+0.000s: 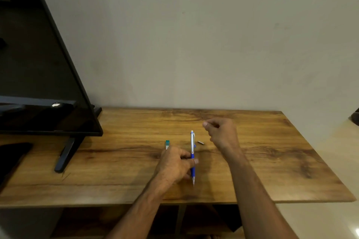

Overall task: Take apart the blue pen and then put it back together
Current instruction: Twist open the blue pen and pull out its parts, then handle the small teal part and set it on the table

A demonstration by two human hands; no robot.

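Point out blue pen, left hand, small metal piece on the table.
blue pen [192, 142]: head view, silver upper barrel.
left hand [174, 163]: head view, back of the hand.
small metal piece [200, 143]: head view, its middle.

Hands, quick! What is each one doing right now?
Left hand: holds the blue pen by its grip.
Right hand: fingers curled; whether it holds anything cannot be told.

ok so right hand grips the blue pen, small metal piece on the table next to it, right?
Wrong hand: the left hand grips the blue pen, and the right hand hovers clear of it, per the head view. The metal piece is on the table next to it.
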